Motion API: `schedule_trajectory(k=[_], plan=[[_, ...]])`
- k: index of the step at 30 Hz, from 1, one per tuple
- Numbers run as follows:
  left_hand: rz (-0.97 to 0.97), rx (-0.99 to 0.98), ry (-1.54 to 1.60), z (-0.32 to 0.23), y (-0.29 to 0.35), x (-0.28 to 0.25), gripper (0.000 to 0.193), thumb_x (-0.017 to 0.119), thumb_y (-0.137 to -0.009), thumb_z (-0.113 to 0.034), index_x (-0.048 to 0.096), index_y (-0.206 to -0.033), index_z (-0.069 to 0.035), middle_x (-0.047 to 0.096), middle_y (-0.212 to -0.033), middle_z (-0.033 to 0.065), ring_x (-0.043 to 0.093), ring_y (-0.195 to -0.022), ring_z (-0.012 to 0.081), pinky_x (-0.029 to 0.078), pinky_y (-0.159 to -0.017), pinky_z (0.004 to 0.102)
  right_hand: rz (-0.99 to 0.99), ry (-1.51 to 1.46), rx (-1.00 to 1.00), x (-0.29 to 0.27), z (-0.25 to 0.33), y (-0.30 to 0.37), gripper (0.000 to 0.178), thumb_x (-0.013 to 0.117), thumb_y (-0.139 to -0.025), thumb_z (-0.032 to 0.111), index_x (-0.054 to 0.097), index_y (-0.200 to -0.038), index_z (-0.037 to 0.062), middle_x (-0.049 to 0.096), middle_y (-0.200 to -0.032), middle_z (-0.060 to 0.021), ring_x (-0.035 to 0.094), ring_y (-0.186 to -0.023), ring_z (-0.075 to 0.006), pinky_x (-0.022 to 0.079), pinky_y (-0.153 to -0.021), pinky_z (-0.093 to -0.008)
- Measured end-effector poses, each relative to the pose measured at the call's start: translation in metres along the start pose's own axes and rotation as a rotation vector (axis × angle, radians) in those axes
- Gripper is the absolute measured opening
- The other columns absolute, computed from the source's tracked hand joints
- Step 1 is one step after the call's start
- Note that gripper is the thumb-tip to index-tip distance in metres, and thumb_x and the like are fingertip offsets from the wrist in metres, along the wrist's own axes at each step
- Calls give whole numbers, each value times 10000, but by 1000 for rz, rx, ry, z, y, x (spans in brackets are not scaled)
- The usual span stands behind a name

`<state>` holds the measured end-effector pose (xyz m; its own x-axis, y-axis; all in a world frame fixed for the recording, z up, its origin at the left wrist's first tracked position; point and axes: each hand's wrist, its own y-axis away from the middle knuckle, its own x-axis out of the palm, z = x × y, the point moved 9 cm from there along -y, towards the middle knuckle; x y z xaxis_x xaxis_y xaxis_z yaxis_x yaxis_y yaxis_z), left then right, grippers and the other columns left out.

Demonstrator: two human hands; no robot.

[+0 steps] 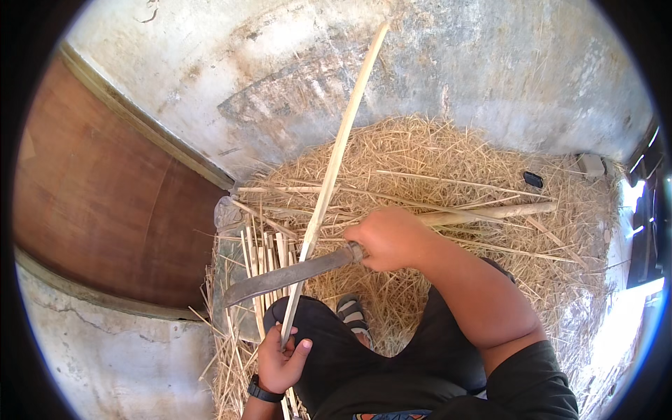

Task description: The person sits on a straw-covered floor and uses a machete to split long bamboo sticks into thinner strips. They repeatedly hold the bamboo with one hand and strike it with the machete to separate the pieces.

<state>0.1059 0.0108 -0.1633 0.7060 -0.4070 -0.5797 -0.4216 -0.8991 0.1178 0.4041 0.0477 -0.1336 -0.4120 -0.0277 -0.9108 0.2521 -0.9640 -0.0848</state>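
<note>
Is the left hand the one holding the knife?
No, the right hand grips the knife, while the left hand holds the lower part of a long pale strip.

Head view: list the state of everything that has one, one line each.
Left hand, closed around the strip's lower end
Right hand, clenched on the knife's handle
Curved knife, bare-bladed, crossing the strip in view
Long pale strip, held at a slant, in one piece
Straw, loose, heaped against the wall
Black wristband, fastened
Sandal, worn
</note>
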Motion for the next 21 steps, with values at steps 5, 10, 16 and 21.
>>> schedule_trajectory(k=[5, 10, 16, 21], plan=[[25, 19, -94, -11, -3, 1, 324, 769, -928, -145, 572, -1139, 4, 495, -740, -48, 427, -621, 13, 365, -557, 188, -208, -215, 187, -16, -64, 4, 223, 757, -793, 202, 705, -964, 70, 699, -748, -142, 705, -743, -345, 557, -686, -483], [19, 39, 69, -4, -5, 11, 341, 799, -906, -163, 579, -1095, 18, 470, -685, -37, 408, -589, 34, 352, -536, 214, -149, -127, 46, -2, -31, 0, 253, 755, -772, 186, 721, -1000, 83, 697, -754, -154, 703, -732, -335, 555, -680, -474], [2, 76, -69, -14, -6, 5, 352, 812, -894, -147, 573, -1090, 21, 451, -678, -32, 396, -588, 42, 341, -526, 222, -176, -189, 130, -18, -58, 6, 247, 742, -757, 162, 729, -997, 104, 704, -753, -134, 703, -718, -326, 554, -667, -466], [-9, 36, 71, -21, -7, 12, 385, 815, -894, -176, 565, -1111, 20, 429, -662, -39, 381, -570, 41, 339, -511, 226, -165, -243, 177, -12, -53, 3, 226, 725, -769, 147, 728, -992, 108, 707, -755, -126, 696, -712, -335, 551, -660, -474]])
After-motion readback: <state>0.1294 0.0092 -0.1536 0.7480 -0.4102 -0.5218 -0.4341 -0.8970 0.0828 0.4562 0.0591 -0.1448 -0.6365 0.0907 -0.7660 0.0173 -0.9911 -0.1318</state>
